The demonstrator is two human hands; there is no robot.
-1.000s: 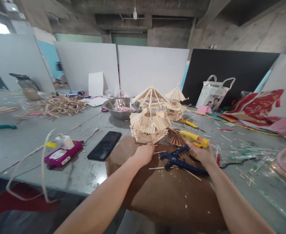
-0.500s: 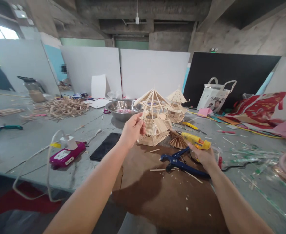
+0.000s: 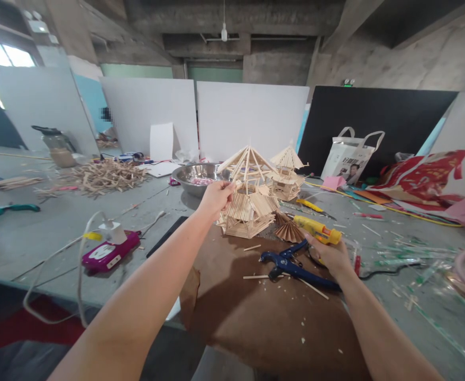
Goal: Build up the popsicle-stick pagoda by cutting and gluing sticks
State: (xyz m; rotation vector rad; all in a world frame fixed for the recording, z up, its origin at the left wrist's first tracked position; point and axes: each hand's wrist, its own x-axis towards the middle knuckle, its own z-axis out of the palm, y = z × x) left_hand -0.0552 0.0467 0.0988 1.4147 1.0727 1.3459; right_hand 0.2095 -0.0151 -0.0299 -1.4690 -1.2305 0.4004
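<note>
— So, left hand (image 3: 216, 197)?
— Raised over the desk (image 3: 37, 233), grip pinched shut at the left eave of the stick pavilion (image 3: 252, 209). Whether it nips the eave itself or a loose stick there is too small to tell. Pavilion stands on the far edge of the brown mat (image 3: 264, 312), mid-desk.
— Right hand (image 3: 329, 255)?
— Low, at the mat's right edge, fingers laid over the blue-handled tool (image 3: 288, 266), just near of the yellow tool (image 3: 315, 227). Grip open or closed: cannot tell.
— Around them?
— Folded paper fan (image 3: 288, 231) between pavilion and yellow tool. Smaller pavilion (image 3: 285, 172) and steel bowl (image 3: 194, 174) beyond. Pink power bank (image 3: 111, 252) to the left.
</note>
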